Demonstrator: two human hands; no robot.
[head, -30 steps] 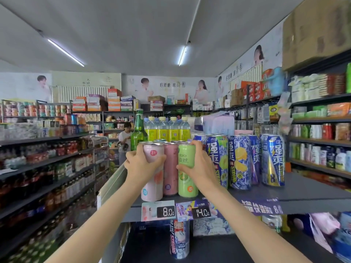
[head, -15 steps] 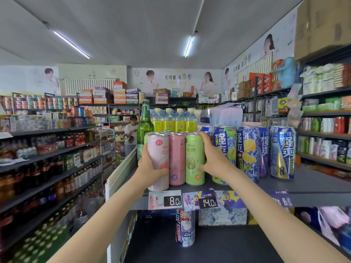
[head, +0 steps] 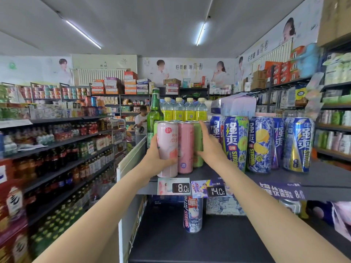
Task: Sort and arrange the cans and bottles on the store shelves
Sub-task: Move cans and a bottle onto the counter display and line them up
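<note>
Left hand (head: 159, 156) is wrapped round the pale pink can (head: 167, 149) at the shelf (head: 322, 177) front, about 9 o'clock of the pink can (head: 185, 147). Right hand (head: 210, 147) lies flat, fingers straight, against the green can (head: 198, 145) at 3 o'clock. I'd squeeze the trio evenly from both sides, keep them upright and slide back gently so labels stay facing out.
</note>
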